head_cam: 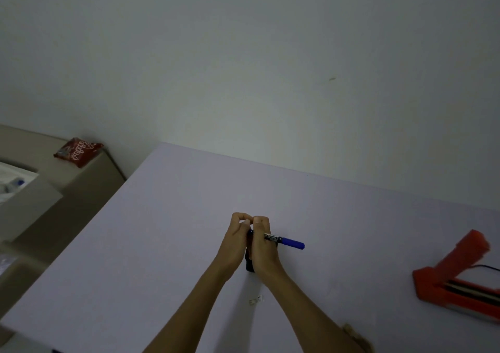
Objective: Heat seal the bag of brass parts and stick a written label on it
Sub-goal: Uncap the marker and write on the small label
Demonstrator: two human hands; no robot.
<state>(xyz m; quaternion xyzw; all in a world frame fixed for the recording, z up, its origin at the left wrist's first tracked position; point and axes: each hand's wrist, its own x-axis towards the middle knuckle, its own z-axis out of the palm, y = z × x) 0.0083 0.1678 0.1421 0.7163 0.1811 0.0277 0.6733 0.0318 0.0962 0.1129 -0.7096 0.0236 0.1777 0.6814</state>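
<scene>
Dim room, plain pale wall behind a lavender table [167, 244] that fills the lower half of the view. Both hands meet near the middle of the table, pressed close together. Left hand [236, 240] is curled, fingertips pinched up top against the right hand's, apparently working something small between them (likely the label or its backing, too small and dark to tell). Right hand [263, 245] is closed around a blue marker [286, 240], which sticks out toward the right edge, cap end out. A dark object [249, 264] sits between the two hands, low near the wrists; cannot tell what it is or which hand has it. Orange heat sealer [454, 277] sits at the right edge of the table, well apart from the hands, arm raised, black cord trailing off. A small clear scrap [255, 299] lies on the table toward the near edge, between the forearms; could be a peeled bit or a tiny bag, unclear. Bag of brass parts: not identifiable anywhere in view. Off the table's left edge, a red snack packet [77, 151] rests on a beige ledge, irrelevant. Progress judgement: marker in hand and pinching at something points to the labelling stage, so sealing is probably done, but with no sealed bag visible that can't be confirmed. Left to do, as far as shown: get the label written or peeled, and stuck on the bag.
</scene>
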